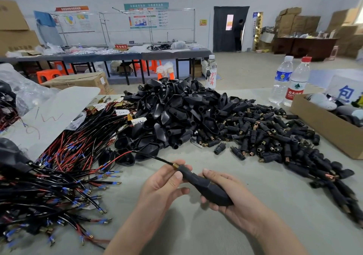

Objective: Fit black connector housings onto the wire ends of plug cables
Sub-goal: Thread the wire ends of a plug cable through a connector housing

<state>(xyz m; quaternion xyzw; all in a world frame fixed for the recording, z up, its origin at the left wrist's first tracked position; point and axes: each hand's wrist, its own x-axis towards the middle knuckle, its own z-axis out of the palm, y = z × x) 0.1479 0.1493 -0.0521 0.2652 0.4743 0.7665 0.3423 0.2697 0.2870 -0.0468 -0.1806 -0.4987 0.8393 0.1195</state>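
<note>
1. The right hand [231, 194] grasps the wide body of a black moulded plastic connector housing [204, 186], with its fingers curled under and the thumb on top. The left hand [163, 184] pinches the housing's narrow neck between thumb and forefinger, right by a small brass collar [175, 166]. The housing is held in the air above the pale grey tabletop [196, 235], near the front edge. A thin black plug cable [155, 157] runs out of its neck, up and to the left.
2. The cable's red wire end [117, 157] reaches into the heap of loose black and red terminal cables [59, 176]. A tug on the housing could snag it there and drag neighbouring cables along.
3. The left pinch sits at the collar. If the thumb slips, the collar may go crooked or the housing may stop short of its seat. I cannot tell whether it is fully home.
4. The pile of empty black housings [172, 113] and the spread of small black barrel connectors with brass ends [265, 137] lie just behind. A swinging cable could scatter them.
5. Readable writing:
   - The red-labelled clear water bottle [295, 86] reads "农夫山泉".
   - The slim clear bottle [211, 72] has red characters ending "白开".
   - A red sign on the far table [121, 46] reads "不合格区".
   - A white sign at the right edge [345, 93] shows a blue "包".
   - The blue-labelled bottle [281, 78] and the wall posters are too blurred to read.
</note>
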